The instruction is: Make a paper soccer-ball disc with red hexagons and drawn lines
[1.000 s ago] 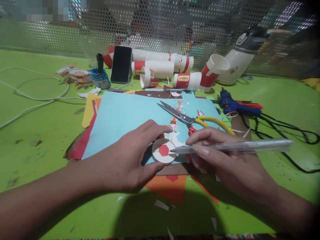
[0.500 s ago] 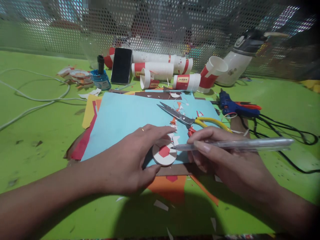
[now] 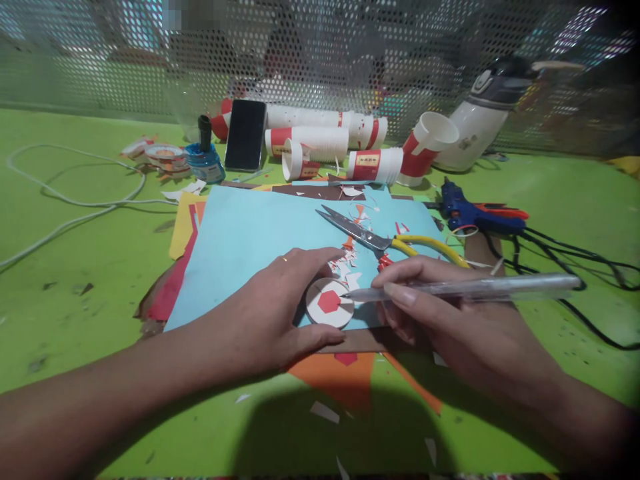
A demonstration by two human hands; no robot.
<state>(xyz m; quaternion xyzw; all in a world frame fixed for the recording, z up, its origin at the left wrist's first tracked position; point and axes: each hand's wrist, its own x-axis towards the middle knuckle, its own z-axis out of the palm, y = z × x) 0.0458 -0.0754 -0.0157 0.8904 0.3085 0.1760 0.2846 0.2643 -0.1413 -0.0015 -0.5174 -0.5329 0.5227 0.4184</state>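
Note:
My left hand (image 3: 273, 307) curls round a small white paper disc (image 3: 330, 303) with a red hexagon at its centre, pinning it on the light blue paper sheet (image 3: 250, 233). Its thumb and forefinger frame the disc's left side. My right hand (image 3: 440, 320) grips a clear pen (image 3: 475, 288) in a writing pinch. The pen's tip touches the disc's upper right rim. Scissors with yellow handles (image 3: 385, 237) lie just beyond the disc, among paper scraps.
Red-and-white paper cups (image 3: 320, 143) lie in a row at the back beside a black phone (image 3: 245, 135), a blue glue bottle (image 3: 204, 160) and a white bottle (image 3: 480, 120). A blue glue gun (image 3: 475, 215) with black cord lies right. White cable (image 3: 65, 200) loops left. Mesh wall behind.
The pen tip has crept from the disc's right edge up toward its upper rim. My left hand shifted its grip slightly; the disc stays in place.

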